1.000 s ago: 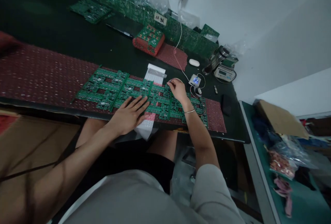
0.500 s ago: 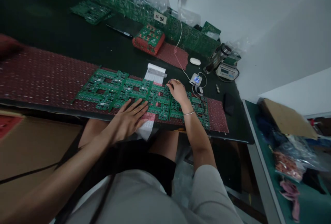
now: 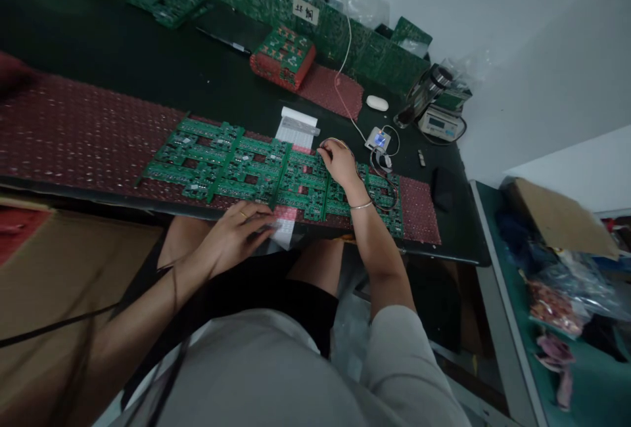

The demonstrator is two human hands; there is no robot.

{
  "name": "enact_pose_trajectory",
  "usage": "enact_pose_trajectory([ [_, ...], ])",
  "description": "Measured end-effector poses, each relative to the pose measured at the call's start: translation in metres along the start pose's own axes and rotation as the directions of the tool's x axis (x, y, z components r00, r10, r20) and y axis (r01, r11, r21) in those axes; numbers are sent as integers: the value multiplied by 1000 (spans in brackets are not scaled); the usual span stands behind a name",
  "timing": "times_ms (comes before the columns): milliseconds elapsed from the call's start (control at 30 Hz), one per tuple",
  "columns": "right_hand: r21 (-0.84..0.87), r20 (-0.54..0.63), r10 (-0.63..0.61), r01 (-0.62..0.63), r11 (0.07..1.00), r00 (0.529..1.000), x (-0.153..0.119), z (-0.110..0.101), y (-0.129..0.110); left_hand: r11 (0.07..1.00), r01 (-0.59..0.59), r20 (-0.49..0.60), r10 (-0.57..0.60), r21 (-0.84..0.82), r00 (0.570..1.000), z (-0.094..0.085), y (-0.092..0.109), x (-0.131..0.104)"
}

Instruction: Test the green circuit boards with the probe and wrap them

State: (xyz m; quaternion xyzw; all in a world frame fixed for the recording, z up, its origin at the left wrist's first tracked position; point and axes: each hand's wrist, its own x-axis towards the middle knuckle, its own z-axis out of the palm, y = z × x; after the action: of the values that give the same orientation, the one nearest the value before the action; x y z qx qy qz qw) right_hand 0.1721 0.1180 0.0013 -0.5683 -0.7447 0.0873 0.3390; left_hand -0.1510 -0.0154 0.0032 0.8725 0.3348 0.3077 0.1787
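Note:
A row of green circuit board panels [image 3: 259, 167] lies on pink bubble wrap [image 3: 89, 134] along the table's front. My right hand [image 3: 340, 163] is over the panels right of the middle, its fingertips pinched at a board. Thin wires [image 3: 392, 197] loop from a small white device with a lit screen [image 3: 379, 139] round to this hand; their end is hidden in the fingers. At the panels' near edge is my left hand [image 3: 239, 233], fingers loosely bent and thumb apart, holding nothing. White paper [image 3: 298, 131] with a clear ruler [image 3: 302, 125] on it runs beneath the boards.
Behind the row stands a red-wrapped stack of boards [image 3: 283, 56]. More boards [image 3: 165, 1] and a pen [image 3: 224, 40] lie at the back left. A white oval case [image 3: 377, 103], a flask [image 3: 424, 95] and a scale [image 3: 441, 125] are at the back right.
My left hand has lifted off the boards and drawn back toward the near edge, its fingers now bent. My right hand stays at about the same place on the boards. The view has shifted slightly.

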Motion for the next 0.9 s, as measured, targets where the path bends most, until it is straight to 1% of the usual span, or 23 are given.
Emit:
enact_pose_trajectory([
  [67, 19, -1, -2, 2, 1000, 1000, 0, 0, 1, 999, -32, -10, 32, -28, 999, 5, 1, -4],
  [200, 21, 0, -13, 13, 1000, 1000, 0, 1, 3, 997, -73, -64, 71, -32, 995, 13, -1, -5],
  [267, 10, -1, -19, 19, 1000, 1000, 0, 1, 4, 996, -82, -81, 79, -38, 994, 16, -2, -5],
  [400, -32, 13, -23, 24, 999, 1000, -1, 3, 4, 994, -90, -158, 79, -64, 984, 21, 1, -5],
  [500, -77, 15, -30, 31, 997, 999, -2, 4, 4, 996, -56, -166, 45, -65, 985, 21, 8, -7],
  [633, -88, 11, -41, 42, 995, 999, -1, 5, 5, 996, 36, -107, -45, -78, 993, 13, 15, -4],
  [700, -92, 6, -41, 41, 995, 999, -1, 6, 5, 992, 76, -87, -85, -99, 993, 7, 14, 8],
  [767, -91, 5, -40, 40, 995, 999, -1, 6, 5, 988, 113, -71, -122, -109, 990, 4, 8, 31],
  [833, -82, 5, -38, 38, 996, 999, -1, 6, 3, 984, 144, -47, -149, -105, 988, 7, -1, 63],
  [900, -61, -13, -40, 39, 997, 999, -1, 4, 2, 982, 163, -14, -166, -93, 986, 18, -13, 100],
])
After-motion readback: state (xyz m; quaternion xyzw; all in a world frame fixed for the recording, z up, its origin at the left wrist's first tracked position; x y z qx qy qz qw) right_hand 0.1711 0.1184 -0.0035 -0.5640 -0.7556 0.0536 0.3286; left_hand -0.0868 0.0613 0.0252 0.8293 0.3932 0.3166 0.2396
